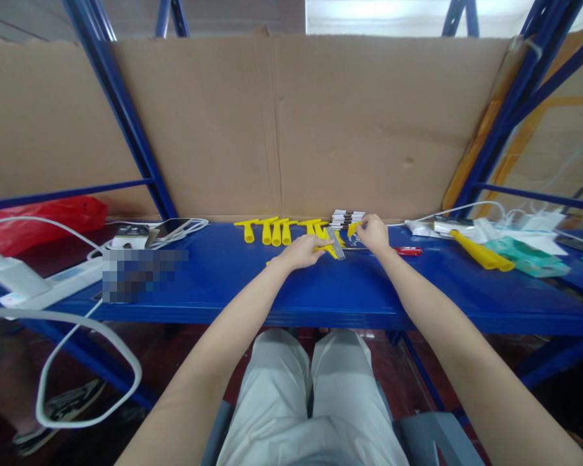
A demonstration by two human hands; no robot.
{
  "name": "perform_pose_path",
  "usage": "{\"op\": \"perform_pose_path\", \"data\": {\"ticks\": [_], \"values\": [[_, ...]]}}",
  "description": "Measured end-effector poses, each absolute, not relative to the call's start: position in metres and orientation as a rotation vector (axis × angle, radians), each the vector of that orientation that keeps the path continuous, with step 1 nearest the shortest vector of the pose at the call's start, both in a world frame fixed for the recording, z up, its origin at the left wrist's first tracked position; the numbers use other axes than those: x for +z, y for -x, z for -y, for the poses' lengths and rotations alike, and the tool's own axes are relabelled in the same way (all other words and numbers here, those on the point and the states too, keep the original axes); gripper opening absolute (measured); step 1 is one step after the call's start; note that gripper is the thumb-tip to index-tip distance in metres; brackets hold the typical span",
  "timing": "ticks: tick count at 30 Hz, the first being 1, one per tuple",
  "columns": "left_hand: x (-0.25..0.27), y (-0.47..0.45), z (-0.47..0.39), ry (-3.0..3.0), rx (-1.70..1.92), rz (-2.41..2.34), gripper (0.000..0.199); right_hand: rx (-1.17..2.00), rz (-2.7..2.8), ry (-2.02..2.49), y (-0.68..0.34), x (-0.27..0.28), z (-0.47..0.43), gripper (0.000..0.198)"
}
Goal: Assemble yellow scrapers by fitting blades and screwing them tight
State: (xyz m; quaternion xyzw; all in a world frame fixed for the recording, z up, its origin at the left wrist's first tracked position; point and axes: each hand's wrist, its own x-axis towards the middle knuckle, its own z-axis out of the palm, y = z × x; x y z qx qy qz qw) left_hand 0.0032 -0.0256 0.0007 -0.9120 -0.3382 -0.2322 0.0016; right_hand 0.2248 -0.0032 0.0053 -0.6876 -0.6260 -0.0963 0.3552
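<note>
My left hand (307, 253) is closed around a yellow scraper (324, 246) with a flat grey metal blade (335, 243) at its end. Just right of that blade, my right hand (374, 232) pinches a small yellow piece (354, 228), its fingers partly covering it. Below the right hand lies a screwdriver (409, 251) with a red handle, its shaft pointing left. Several yellow T-shaped handles (276, 233) lie in a row left of the hands, and more yellow handles (311, 225) sit behind the left hand. White and black small packs (341, 217) are stacked behind the blade.
On the blue table (223, 278), the right side holds two yellow tubes (486, 254) and a green plastic packet (527, 257). A white power strip (68, 279), cables (187, 228) and a red bag (43, 220) lie left. Cardboard (320, 129) stands behind. Another person's shoe (61, 414) shows lower left.
</note>
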Motion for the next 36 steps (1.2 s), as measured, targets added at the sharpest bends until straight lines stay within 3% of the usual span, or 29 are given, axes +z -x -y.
{"op": "perform_pose_path", "data": {"ticks": [6,11,17,25,36], "values": [[0.002,-0.003,0.027,2.866,-0.708,1.102,0.041,0.044,1.287,1.566,-0.232,0.01,-0.001,0.021],[0.003,-0.003,0.027,2.884,-0.703,1.109,0.041,0.537,1.064,1.347,-0.228,0.015,0.002,0.024],[0.001,-0.003,0.027,2.885,-0.709,1.109,0.042,0.9,1.091,1.436,-0.218,0.017,0.018,0.01],[0.005,-0.004,0.03,2.884,-0.66,1.117,0.041,1.069,1.074,1.405,-0.206,0.015,0.019,0.017],[0.001,-0.003,0.027,2.868,-0.559,1.207,0.038,1.118,1.257,1.401,-0.205,0.014,0.019,0.009]]}}
